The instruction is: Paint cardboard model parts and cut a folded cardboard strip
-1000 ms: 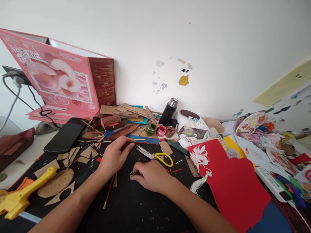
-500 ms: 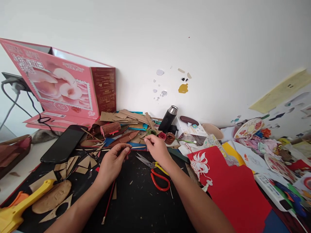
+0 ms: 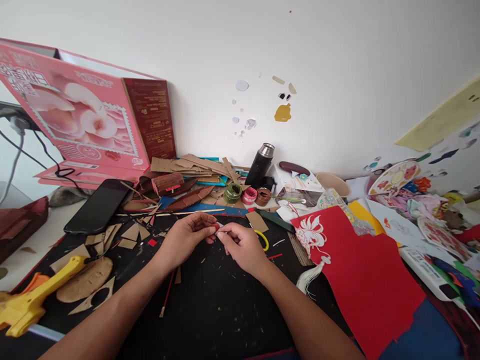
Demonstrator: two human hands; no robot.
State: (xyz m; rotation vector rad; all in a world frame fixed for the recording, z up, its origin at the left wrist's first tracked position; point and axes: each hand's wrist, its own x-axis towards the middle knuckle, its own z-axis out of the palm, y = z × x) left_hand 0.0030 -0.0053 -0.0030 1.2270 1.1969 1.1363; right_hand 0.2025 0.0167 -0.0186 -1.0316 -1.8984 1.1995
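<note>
My left hand (image 3: 189, 237) is closed, its thumb and fingers pinching a small red piece (image 3: 216, 227) over the black work surface. My right hand (image 3: 243, 247) meets it there, thumb and forefinger pinched at the same spot; what lies in its fingertips is too small to make out. Behind my right hand shows a yellow scissor handle (image 3: 265, 241), the rest of the scissors hidden. A small cardboard square (image 3: 257, 221) and a thin red strip (image 3: 275, 256) lie close by. Below my left wrist rests a red-handled brush (image 3: 167, 295).
Open paint jars, green (image 3: 232, 193), red (image 3: 249, 195) and brown (image 3: 263, 197), stand beyond my hands beside a black flask (image 3: 260, 165). At left are a phone (image 3: 98, 206) and a yellow glue gun (image 3: 45, 295). Red paper (image 3: 360, 270) covers the right side.
My right hand has come down and against my left fingertips. A red piece now shows between them. The scissors' blades and red handle are out of sight, and the view has shifted.
</note>
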